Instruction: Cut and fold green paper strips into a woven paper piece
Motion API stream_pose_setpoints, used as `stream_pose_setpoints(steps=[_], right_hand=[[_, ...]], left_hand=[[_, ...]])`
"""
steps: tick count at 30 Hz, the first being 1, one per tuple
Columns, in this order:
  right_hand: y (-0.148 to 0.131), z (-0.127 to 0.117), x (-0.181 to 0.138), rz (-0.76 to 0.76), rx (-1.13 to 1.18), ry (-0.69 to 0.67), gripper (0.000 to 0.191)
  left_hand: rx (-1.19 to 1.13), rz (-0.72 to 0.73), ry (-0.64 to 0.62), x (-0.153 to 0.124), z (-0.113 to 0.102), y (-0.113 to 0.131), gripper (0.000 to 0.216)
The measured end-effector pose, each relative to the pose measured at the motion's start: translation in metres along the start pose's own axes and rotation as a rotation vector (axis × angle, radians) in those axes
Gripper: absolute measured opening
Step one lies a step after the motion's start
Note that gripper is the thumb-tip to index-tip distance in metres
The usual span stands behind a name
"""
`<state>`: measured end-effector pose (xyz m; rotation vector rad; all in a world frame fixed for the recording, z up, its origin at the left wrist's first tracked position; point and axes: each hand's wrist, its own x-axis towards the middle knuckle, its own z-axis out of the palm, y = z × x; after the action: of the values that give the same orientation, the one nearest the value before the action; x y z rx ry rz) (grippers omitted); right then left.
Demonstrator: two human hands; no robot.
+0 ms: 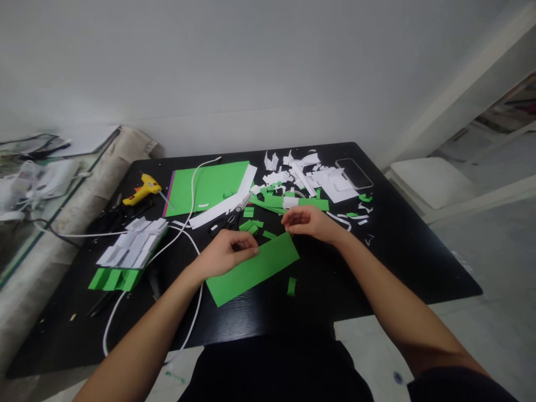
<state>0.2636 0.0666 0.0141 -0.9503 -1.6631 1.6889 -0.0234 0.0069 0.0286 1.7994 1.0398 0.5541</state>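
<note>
Across the near middle of the black table (402,262), a flat oblong of green paper (259,274) lies at a slant, its right end tipped away from the body. Left hand (228,252) comes in low over its far edge, wrist nearly straight, fingers curled, a narrow gap between index finger and thumb; the thumb reaches along the paper. Right hand (309,221) sits by the far right corner, forearm angled inward, fingers bent and tips close to the thumb. Whether either hand grips the sheet, I cannot tell.

Just beyond lie black-handled scissors (230,221) and small, crisp-edged green scraps (250,226). Torn, curling white scraps (301,170) heap up farther back. At left, creased white strips (133,241) overlap above pleated green paper (114,278), near a glossy yellow glue gun (145,188) and a smooth, looping white cable (193,192).
</note>
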Motion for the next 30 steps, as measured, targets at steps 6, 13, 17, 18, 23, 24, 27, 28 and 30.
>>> stream_pose_setpoints(steps=[6,13,17,18,23,24,27,28,30], right_hand=[[-0.001,0.018,-0.001,-0.033,0.049,-0.021,0.023],[0.003,0.042,-0.002,-0.042,-0.015,-0.089,0.02],[0.005,0.048,-0.003,-0.032,0.011,-0.096,0.021],[0.005,0.049,-0.003,-0.034,0.022,-0.098,0.022],[0.003,0.033,-0.001,-0.023,0.074,-0.048,0.023],[0.003,0.026,0.0,-0.015,0.075,-0.022,0.024],[0.004,0.008,0.002,0.008,0.11,0.032,0.024],[0.004,0.005,0.002,0.001,0.134,0.05,0.024],[0.003,0.005,0.002,-0.039,0.152,0.107,0.023]], left_hand=[[-0.004,-0.017,-0.011,0.0,0.008,-0.001,0.018],[-0.022,0.01,-0.021,0.001,0.015,-0.001,0.017],[-0.028,0.029,-0.031,0.001,0.017,0.0,0.016],[-0.028,0.032,-0.037,0.001,0.017,-0.001,0.017],[-0.014,0.04,-0.028,0.001,0.012,-0.001,0.021],[-0.011,0.035,-0.013,0.002,0.011,-0.001,0.022],[-0.02,0.028,0.032,0.002,0.009,0.0,0.023],[-0.026,0.028,0.041,0.003,0.009,0.0,0.022],[-0.036,0.024,0.049,0.003,0.01,0.001,0.02]])
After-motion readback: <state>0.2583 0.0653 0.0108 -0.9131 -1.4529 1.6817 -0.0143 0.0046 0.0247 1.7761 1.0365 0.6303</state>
